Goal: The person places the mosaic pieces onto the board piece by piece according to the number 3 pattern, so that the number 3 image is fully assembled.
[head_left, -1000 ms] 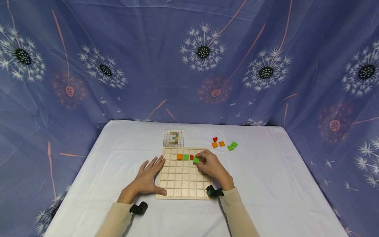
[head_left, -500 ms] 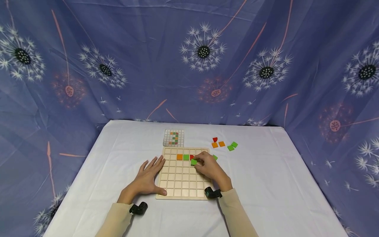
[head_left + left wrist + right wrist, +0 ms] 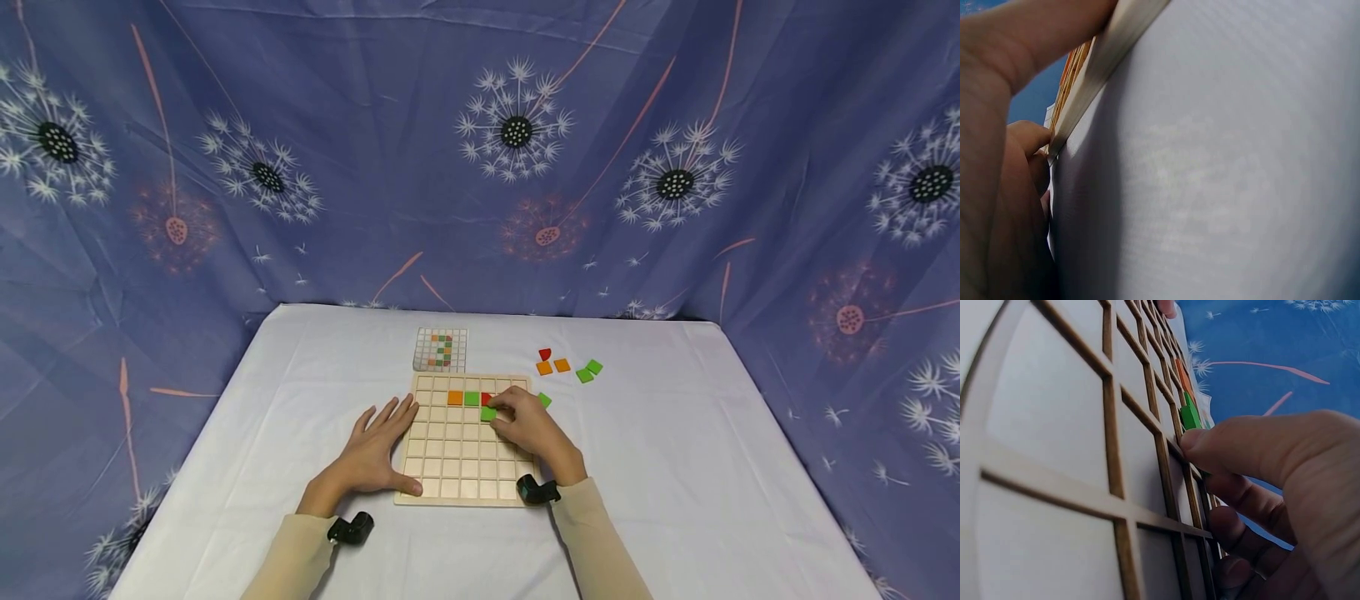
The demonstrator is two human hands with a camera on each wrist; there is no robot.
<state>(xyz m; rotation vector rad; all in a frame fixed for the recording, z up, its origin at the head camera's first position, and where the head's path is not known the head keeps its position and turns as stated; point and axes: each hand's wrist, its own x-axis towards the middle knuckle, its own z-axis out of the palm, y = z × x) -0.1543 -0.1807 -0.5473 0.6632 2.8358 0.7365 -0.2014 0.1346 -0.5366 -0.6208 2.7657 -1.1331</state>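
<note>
A wooden grid board (image 3: 452, 467) lies on the white table. My left hand (image 3: 375, 450) rests along its left side with fingers spread, the thumb at the near corner; in the left wrist view the thumb touches the board's edge. With thumb and fingers, my right hand (image 3: 528, 421) pinches a green square tile (image 3: 488, 413) at the cell just below a red tile (image 3: 486, 399). The red tile is partly covered by the fingers. Left of it in the same row sit another green tile (image 3: 472, 398) and an orange tile (image 3: 455, 398).
Behind the board lies a pattern card (image 3: 440, 349). Loose tiles lie at the back right: a red one (image 3: 545, 354), two orange ones (image 3: 562, 365) and two green ones (image 3: 584, 376). Another green tile (image 3: 545, 400) shows beside the board's right edge.
My right hand has moved slightly left and nearer, bringing the green tile down to the cell below the red one. A green tile beside the board has come into view. The left hand stays put.
</note>
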